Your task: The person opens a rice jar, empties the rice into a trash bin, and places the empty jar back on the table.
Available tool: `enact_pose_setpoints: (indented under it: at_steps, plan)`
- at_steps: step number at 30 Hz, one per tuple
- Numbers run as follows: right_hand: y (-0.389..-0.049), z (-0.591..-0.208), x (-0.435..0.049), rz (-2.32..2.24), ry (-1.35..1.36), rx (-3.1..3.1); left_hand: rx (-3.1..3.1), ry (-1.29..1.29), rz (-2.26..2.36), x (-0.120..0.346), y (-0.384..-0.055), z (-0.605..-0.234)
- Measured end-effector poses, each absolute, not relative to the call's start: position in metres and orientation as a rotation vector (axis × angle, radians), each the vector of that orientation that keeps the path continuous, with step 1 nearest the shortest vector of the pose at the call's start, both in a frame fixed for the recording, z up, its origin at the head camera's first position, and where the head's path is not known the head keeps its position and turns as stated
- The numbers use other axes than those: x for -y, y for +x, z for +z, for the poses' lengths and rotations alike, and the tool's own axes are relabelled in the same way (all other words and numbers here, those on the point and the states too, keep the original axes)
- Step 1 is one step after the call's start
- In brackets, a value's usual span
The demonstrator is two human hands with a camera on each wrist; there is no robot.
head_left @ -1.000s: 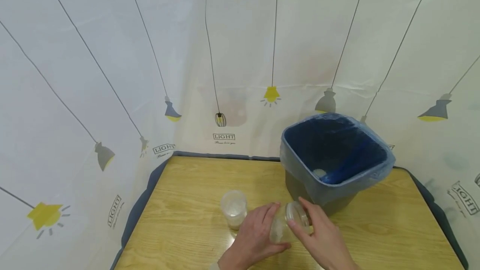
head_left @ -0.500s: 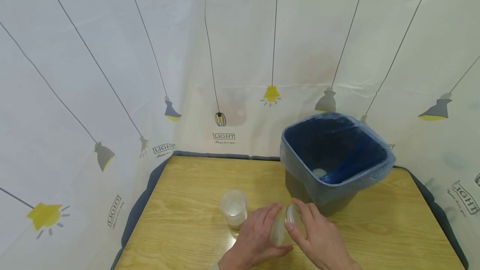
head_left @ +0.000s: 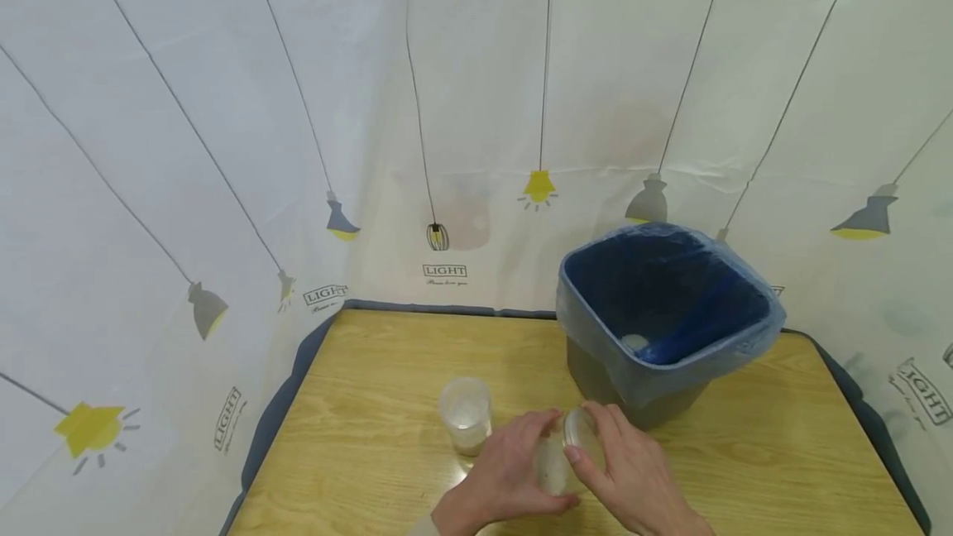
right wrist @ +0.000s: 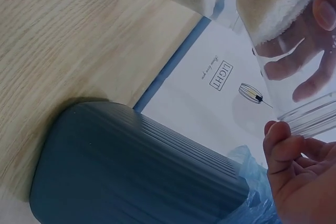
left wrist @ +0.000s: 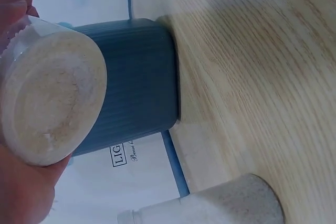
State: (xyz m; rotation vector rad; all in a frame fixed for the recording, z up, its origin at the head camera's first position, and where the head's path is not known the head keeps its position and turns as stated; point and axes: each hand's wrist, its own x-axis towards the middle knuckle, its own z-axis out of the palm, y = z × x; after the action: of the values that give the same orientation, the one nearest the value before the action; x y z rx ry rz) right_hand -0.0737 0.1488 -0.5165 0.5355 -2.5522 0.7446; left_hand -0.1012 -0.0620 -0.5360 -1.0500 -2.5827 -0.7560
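Observation:
A clear jar (head_left: 551,467) partly filled with white grains is held tilted above the table by my left hand (head_left: 505,470), its fingers and thumb curled round the body. At the jar's end my right hand (head_left: 633,471) grips the clear lid (head_left: 577,430) between thumb and fingers. In the left wrist view the base of the held jar (left wrist: 52,98) faces the camera. The right wrist view shows the grains (right wrist: 278,11) heaped toward the base and the ridged lid (right wrist: 310,116) at the right fingertips. A second, similar jar (head_left: 465,416) stands upright left of my hands.
Behind my right hand stands a dark bin (head_left: 633,383) with a blue bag liner (head_left: 670,379); a small pale item (head_left: 634,343) lies inside it. Cloth walls (head_left: 476,106) printed with lamps surround the wooden table (head_left: 357,428).
My right hand has turned and shifted slightly on the lid. The held jar's tilt has changed a little. The second jar and the bin have stayed in place.

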Motion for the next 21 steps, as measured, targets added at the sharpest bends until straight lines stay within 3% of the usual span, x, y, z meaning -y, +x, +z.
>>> enact_pose_setpoints:
  at_steps: [21]
  plan:
    - [-0.077,-0.528,-0.162,0.75,0.65,2.488,2.712,-1.157,-0.761,0.056,-0.11,-0.533]
